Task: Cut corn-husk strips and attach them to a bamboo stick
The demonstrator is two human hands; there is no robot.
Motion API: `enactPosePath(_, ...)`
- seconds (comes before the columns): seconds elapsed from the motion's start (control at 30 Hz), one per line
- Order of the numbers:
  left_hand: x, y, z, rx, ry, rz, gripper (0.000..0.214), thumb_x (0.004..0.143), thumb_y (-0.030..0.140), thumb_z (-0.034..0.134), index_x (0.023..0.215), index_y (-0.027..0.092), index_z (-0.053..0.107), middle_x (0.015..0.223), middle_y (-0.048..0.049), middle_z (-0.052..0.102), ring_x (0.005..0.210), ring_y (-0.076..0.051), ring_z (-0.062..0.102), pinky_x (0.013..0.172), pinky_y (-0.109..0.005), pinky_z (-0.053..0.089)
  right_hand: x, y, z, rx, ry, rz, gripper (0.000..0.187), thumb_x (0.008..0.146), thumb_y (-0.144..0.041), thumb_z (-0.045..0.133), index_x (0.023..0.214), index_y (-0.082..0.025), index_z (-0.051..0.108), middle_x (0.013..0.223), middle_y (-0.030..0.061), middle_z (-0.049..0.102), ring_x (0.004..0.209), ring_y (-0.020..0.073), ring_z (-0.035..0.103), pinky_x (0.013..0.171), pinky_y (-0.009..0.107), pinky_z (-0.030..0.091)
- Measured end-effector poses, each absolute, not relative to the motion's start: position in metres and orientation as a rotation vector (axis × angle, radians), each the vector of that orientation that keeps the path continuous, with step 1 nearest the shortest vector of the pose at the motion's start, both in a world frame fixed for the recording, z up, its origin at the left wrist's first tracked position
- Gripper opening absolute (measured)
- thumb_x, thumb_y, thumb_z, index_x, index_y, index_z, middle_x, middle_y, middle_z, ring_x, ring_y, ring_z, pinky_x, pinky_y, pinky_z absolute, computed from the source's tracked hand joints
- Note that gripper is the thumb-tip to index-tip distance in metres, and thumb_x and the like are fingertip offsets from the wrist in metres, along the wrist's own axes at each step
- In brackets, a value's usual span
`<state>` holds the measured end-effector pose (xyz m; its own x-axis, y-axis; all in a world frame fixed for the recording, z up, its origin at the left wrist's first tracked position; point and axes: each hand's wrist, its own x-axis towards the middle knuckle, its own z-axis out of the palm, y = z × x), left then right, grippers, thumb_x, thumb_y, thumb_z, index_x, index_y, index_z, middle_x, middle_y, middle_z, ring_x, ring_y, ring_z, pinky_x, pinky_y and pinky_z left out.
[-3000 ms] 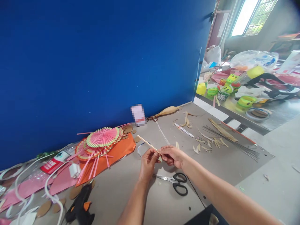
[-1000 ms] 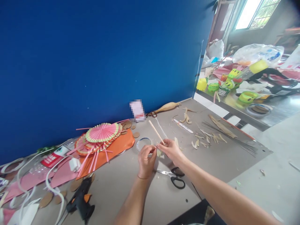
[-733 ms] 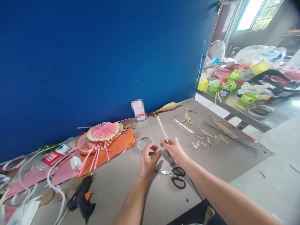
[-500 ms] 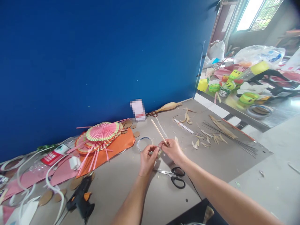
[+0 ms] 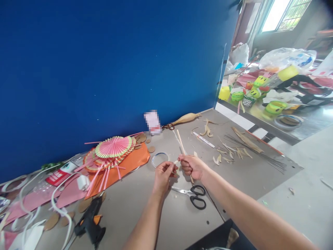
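Note:
My right hand (image 5: 191, 167) is closed around a thin pale wooden stick (image 5: 180, 139), which slants up past the fist and shows again below it. A small pale strip (image 5: 176, 162) sits between the thumb and finger of that hand and the fingertips of my left hand (image 5: 163, 174). My left hand is closed in a pinch at the strip's near end; its exact hold is partly hidden. Just below both hands lie scissors (image 5: 187, 191) with black handles. Behind my left hand is a roll of clear tape (image 5: 152, 161).
Dried husk pieces (image 5: 231, 152), thin wires (image 5: 272, 162) and a white marker (image 5: 204, 140) lie at right. Pink paper fans (image 5: 114, 147) rest on orange paper (image 5: 137, 158) at left. A black glue gun (image 5: 90, 222) lies nearer, beside white cables (image 5: 53, 198). A blue panel (image 5: 117, 62) rises behind.
My right hand has turned and closed into a fist around the stick, which now leans more upright. The small strip now shows between both hands. The scissors have stayed put.

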<state>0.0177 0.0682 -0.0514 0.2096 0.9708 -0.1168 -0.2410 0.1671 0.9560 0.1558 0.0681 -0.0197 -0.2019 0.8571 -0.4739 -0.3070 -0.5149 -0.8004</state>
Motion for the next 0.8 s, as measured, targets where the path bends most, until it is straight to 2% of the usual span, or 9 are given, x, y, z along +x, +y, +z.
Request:
enactPosePath(0.1, 0.017, 0.069, -0.051, 0.992, 0.976, 1.127, 0.021, 0.065, 0.034, 0.061, 0.065, 0.014, 0.055, 0.061, -0.0004, 0.057, 0.049, -0.007, 0.048, 0.045, -0.018, 0.041, 0.154, 0.064, -0.02, -1.331, -0.775, 1.651, 0.032, 0.074, -0.051, 0.04, 0.077, -0.019, 0.043, 0.042, -0.0112, 0.027, 0.034, 0.0042, 0.016, 0.035, 0.018, 0.012)
enactPosePath(0.17, 0.017, 0.069, -0.051, 0.984, 0.998, 1.152, 0.021, 0.065, 0.034, 0.06, 0.065, 0.014, 0.054, 0.061, -0.0001, 0.057, 0.048, -0.006, 0.047, 0.046, -0.019, 0.041, 0.153, 0.059, -0.02, -1.44, -0.979, 1.436, 0.036, 0.074, -0.055, 0.038, 0.076, -0.019, 0.044, 0.045, -0.0092, 0.032, 0.037, 0.005, 0.023, 0.037, 0.019, 0.017)
enactPosePath(0.33, 0.016, 0.071, -0.052, 0.969, 1.044, 1.164, 0.019, 0.064, 0.035, 0.06, 0.061, 0.017, 0.053, 0.055, 0.0006, 0.053, 0.048, -0.009, 0.049, 0.047, -0.021, 0.042, 0.147, 0.047, -0.023, -1.572, -1.548, 1.025, 0.031, 0.071, -0.051, 0.049, 0.071, -0.02, 0.047, 0.049, -0.0063, 0.04, 0.046, 0.0078, 0.035, 0.045, 0.02, 0.024)
enactPosePath(0.47, 0.016, 0.072, -0.055, 1.01, 1.022, 1.145, 0.017, 0.064, 0.034, 0.061, 0.06, 0.019, 0.055, 0.054, -0.0002, 0.052, 0.047, -0.01, 0.048, 0.046, -0.022, 0.042, 0.141, 0.047, -0.026, -1.682, -1.675, 0.848, 0.033, 0.076, -0.049, 0.044, 0.061, -0.02, 0.049, 0.05, -0.0032, 0.044, 0.047, 0.0091, 0.037, 0.048, 0.022, 0.024)
enactPosePath(0.63, 0.016, 0.071, -0.056, 1.045, 0.947, 1.137, 0.015, 0.064, 0.032, 0.061, 0.062, 0.018, 0.058, 0.056, -0.0005, 0.053, 0.048, -0.009, 0.046, 0.046, -0.021, 0.041, 0.141, 0.054, -0.028, -1.6, -1.671, 0.841, 0.036, 0.081, -0.044, 0.036, 0.062, -0.02, 0.054, 0.056, -0.0007, 0.052, 0.052, 0.0102, 0.043, 0.051, 0.023, 0.027)
enactPosePath(0.73, 0.016, 0.07, -0.055, 1.066, 0.916, 1.117, 0.016, 0.066, 0.032, 0.061, 0.065, 0.017, 0.059, 0.058, -0.0018, 0.055, 0.051, -0.01, 0.048, 0.048, -0.021, 0.042, 0.144, 0.057, -0.024, -1.518, -1.589, 1.017, 0.039, 0.079, -0.043, 0.038, 0.053, -0.017, 0.053, 0.051, -0.0018, 0.048, 0.048, 0.0083, 0.039, 0.049, 0.022, 0.027)
enactPosePath(0.8, 0.016, 0.069, -0.053, 1.102, 0.893, 1.109, 0.017, 0.067, 0.032, 0.06, 0.066, 0.016, 0.058, 0.058, -0.0016, 0.055, 0.052, -0.01, 0.049, 0.048, -0.02, 0.041, 0.145, 0.058, -0.021, -1.501, -1.492, 1.176, 0.042, 0.077, -0.044, 0.04, 0.047, -0.016, 0.05, 0.043, -0.0038, 0.041, 0.04, 0.0061, 0.032, 0.044, 0.021, 0.024)
